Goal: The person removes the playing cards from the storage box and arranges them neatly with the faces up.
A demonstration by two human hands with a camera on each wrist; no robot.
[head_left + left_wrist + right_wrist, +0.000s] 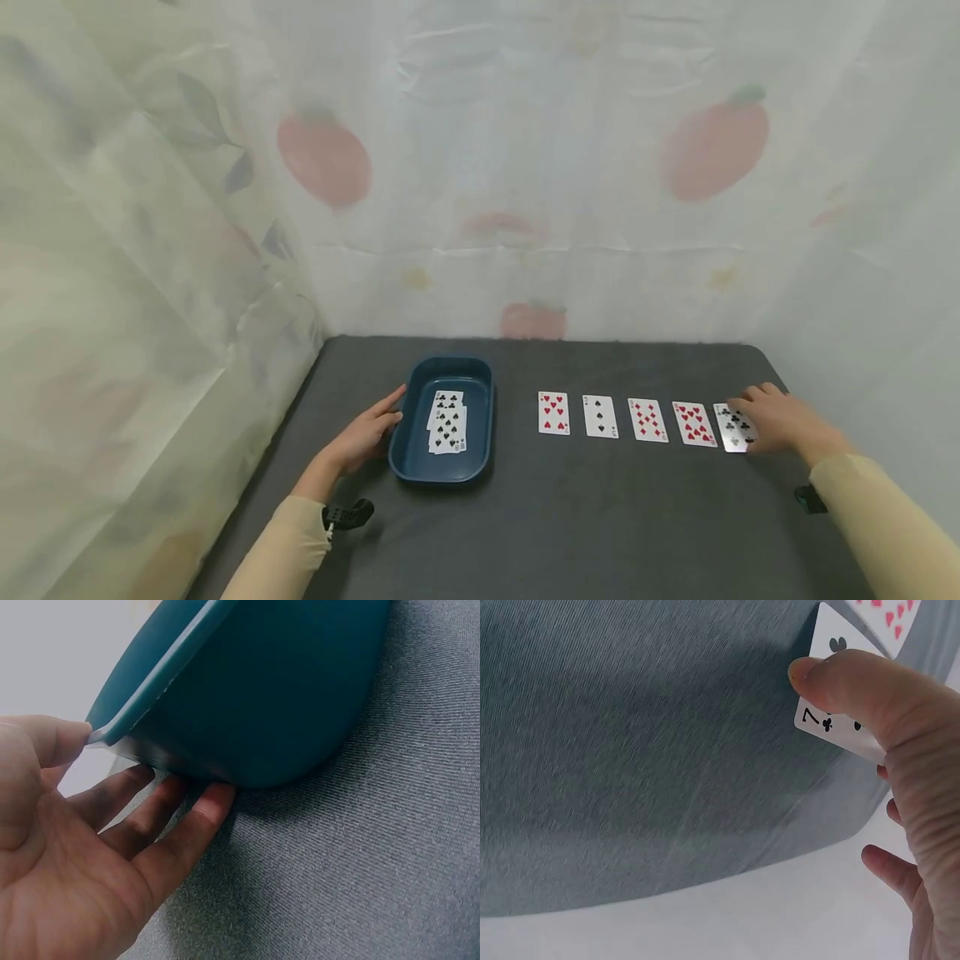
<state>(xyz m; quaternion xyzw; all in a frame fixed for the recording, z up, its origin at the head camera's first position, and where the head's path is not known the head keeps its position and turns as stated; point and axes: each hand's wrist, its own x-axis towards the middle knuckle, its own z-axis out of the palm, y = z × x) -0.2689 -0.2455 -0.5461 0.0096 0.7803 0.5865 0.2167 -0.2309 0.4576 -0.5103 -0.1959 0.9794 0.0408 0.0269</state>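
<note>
My left hand (365, 435) holds the near-left side of a dark blue tray (397, 450), thumb at the rim and fingertips against the outer wall in the left wrist view. Inside the tray lie several overlapping playing cards (448, 429), a black spade card on top. My right hand (787, 425) is at the right end of a row of cards and pinches the seven of clubs (814, 724). Its thumb (840, 679) lies across the card's face in the right wrist view; the other fingertips are partly hidden behind the hand.
Leftward from the seven of clubs, the face-up row runs through a heart card (694, 423), a diamond card (648, 419), a three of spades (600, 416) and another heart card (553, 413). The dark grey table (585, 525) meets a patterned curtain (540, 208) at the back.
</note>
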